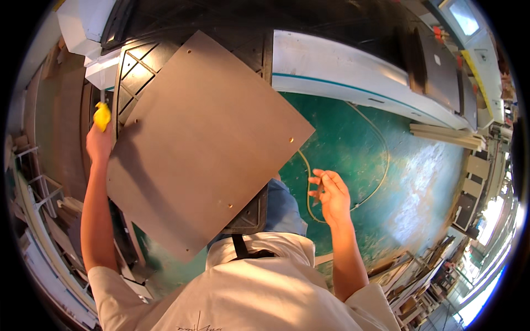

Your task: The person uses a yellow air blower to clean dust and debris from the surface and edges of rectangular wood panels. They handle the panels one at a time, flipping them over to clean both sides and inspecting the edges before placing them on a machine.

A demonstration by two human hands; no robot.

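A large brown board fills the middle of the view, tilted like a diamond, with small drilled holes near its corners. It sits between the two hands, its long axis running from the upper left down toward the person's chest. The left hand is at the board's left edge, touching or just beside it, and its grip is closed around a yellow cloth. The right hand hangs free over the green floor, just off the board's right corner, fingers spread and holding nothing. So the board lies to the right of the left hand and to the left of the right hand, and the left hand is the nearer. A yellowish hose loops across the floor beyond the right hand, and a white machine stands behind the board.
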